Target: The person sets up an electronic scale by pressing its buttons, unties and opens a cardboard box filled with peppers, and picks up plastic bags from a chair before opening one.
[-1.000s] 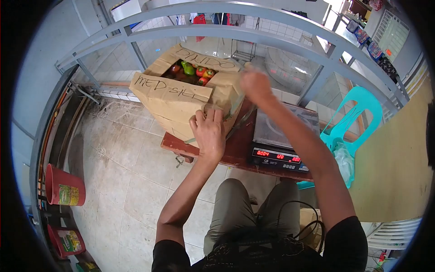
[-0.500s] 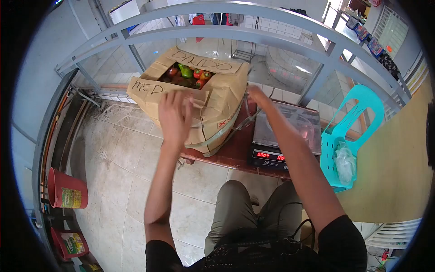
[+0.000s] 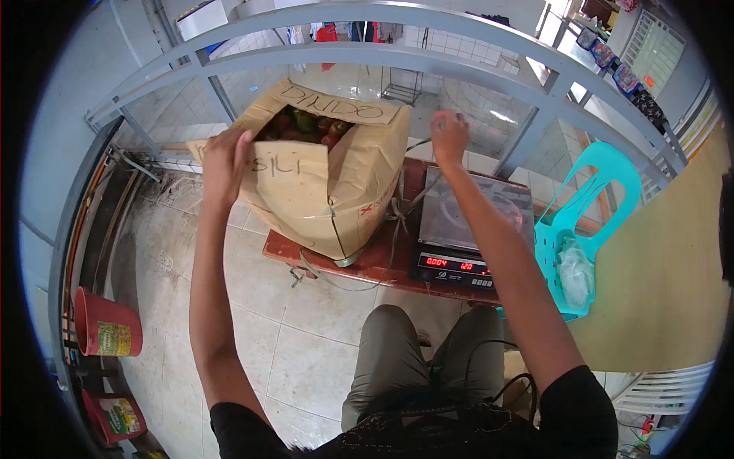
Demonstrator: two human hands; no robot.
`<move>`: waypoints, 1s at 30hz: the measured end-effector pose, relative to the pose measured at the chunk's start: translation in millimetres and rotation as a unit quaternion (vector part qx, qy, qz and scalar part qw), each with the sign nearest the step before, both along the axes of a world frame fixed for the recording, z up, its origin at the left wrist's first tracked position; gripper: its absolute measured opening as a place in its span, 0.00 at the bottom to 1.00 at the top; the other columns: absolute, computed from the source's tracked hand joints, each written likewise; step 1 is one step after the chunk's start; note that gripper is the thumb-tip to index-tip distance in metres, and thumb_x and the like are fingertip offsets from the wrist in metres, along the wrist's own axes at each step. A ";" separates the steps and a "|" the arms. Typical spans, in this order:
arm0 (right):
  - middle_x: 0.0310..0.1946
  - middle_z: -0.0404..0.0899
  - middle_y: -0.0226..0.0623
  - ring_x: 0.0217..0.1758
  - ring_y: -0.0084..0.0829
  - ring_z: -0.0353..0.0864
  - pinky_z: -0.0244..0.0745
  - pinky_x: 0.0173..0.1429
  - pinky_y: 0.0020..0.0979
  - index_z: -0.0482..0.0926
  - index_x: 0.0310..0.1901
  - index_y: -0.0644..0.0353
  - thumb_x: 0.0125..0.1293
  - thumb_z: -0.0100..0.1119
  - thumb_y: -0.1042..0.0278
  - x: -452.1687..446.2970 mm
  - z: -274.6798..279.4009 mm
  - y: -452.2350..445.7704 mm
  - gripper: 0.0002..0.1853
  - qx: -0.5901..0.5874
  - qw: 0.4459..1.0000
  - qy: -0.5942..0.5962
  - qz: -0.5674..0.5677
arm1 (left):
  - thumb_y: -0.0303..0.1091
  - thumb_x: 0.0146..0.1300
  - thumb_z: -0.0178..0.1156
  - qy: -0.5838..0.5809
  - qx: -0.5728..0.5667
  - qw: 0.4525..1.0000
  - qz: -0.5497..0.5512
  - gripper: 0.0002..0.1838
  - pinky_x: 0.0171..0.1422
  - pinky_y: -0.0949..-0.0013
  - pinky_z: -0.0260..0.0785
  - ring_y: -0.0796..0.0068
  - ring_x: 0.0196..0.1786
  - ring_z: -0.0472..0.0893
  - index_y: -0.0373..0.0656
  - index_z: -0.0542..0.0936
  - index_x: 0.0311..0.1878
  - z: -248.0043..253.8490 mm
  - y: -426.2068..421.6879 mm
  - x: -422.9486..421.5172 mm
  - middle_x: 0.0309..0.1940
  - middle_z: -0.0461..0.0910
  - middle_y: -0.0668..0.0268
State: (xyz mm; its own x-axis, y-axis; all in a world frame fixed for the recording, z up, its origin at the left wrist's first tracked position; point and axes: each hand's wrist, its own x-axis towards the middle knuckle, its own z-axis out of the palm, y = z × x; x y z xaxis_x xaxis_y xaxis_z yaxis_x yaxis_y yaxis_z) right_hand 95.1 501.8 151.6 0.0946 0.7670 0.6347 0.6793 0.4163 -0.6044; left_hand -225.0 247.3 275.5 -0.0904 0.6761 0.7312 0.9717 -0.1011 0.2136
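Observation:
A bulging brown cardboard box (image 3: 359, 183), with "DINDO" and "SILI" written on its flaps, stands on a red-brown bench (image 3: 306, 262). Red and green peppers (image 3: 306, 125) show through its open top. My left hand (image 3: 225, 161) grips the front-left flap (image 3: 287, 172), with the thumb on top. My right hand (image 3: 449, 139) is raised beyond the scale, its fingers curled around a grey string (image 3: 420, 195). The string hangs down to a knotted tangle beside the box. Just right of the box sits a digital weighing scale (image 3: 474, 222) with red lit figures.
A grey metal railing (image 3: 367, 55) runs behind the bench. On the right are a turquoise plastic chair (image 3: 604, 176) holding a clear plastic bag (image 3: 575, 274) and a tan tabletop (image 3: 665, 291). Red buckets (image 3: 107, 325) stand at the left on a tiled floor.
My left hand has moved left and taken hold of the flap, exposing "SILI". My right hand has risen with the string. The string has come away from around the box and hangs slack.

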 end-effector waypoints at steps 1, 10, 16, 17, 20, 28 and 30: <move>0.44 0.79 0.47 0.49 0.50 0.78 0.73 0.53 0.44 0.78 0.45 0.56 0.57 0.62 0.64 5.4 0.7 0.5 0.14 0.039 0.995 -0.049 -0.079 | 0.44 0.72 0.49 -0.011 0.004 1.000 0.003 0.21 0.51 0.56 0.64 0.49 0.39 0.73 0.33 0.76 0.34 0.3 -12.9 4.0 0.33 0.77 0.52; 0.48 0.78 0.54 0.57 0.54 0.75 0.68 0.65 0.43 0.79 0.48 0.70 0.56 0.62 0.61 37.5 -98.5 59.3 0.23 -0.175 0.970 -0.083 0.149 | 0.39 0.61 0.64 0.011 0.007 0.999 0.039 0.16 0.53 0.57 0.62 0.56 0.43 0.70 0.35 0.77 0.39 -6.9 -58.1 20.2 0.35 0.74 0.58; 0.46 0.80 0.53 0.51 0.47 0.80 0.73 0.56 0.42 0.84 0.45 0.55 0.55 0.61 0.63 -2.4 -93.5 26.6 0.16 -0.213 0.963 -0.162 0.020 | 0.39 0.54 0.70 0.007 -0.018 0.998 0.060 0.19 0.54 0.58 0.62 0.56 0.45 0.70 0.34 0.77 0.40 -9.8 -61.8 16.1 0.36 0.74 0.58; 0.46 0.80 0.52 0.51 0.47 0.80 0.73 0.56 0.43 0.84 0.46 0.54 0.55 0.61 0.62 1.6 -84.5 19.9 0.16 -0.174 0.963 -0.202 -0.028 | 0.39 0.54 0.70 0.004 -0.019 0.998 0.060 0.19 0.54 0.58 0.62 0.56 0.45 0.70 0.34 0.77 0.40 -10.3 -62.3 15.2 0.36 0.74 0.58; 0.46 0.80 0.50 0.50 0.45 0.81 0.73 0.56 0.45 0.84 0.46 0.51 0.55 0.60 0.62 18.5 -70.4 18.8 0.16 -0.096 0.948 -0.267 -0.147 | 0.38 0.54 0.70 -0.006 -0.022 0.998 0.060 0.18 0.54 0.58 0.62 0.56 0.45 0.70 0.34 0.77 0.40 -11.5 -62.3 13.4 0.36 0.74 0.58; 0.41 0.85 0.35 0.47 0.34 0.82 0.74 0.49 0.40 0.86 0.43 0.48 0.57 0.62 0.58 24.5 -127.6 114.4 0.13 -0.324 0.943 -0.008 0.071 | 0.32 0.52 0.71 -0.028 -0.015 0.998 0.051 0.16 0.52 0.60 0.62 0.58 0.44 0.69 0.35 0.77 0.38 -9.8 -56.5 19.2 0.35 0.72 0.59; 0.39 0.84 0.34 0.41 0.31 0.82 0.73 0.42 0.35 0.84 0.44 0.53 0.58 0.61 0.61 13.9 -134.9 121.8 0.13 -0.405 0.895 0.060 0.176 | 0.32 0.51 0.71 -0.033 -0.014 0.998 0.051 0.16 0.51 0.60 0.62 0.59 0.44 0.68 0.35 0.76 0.37 -7.3 -56.0 21.3 0.34 0.71 0.59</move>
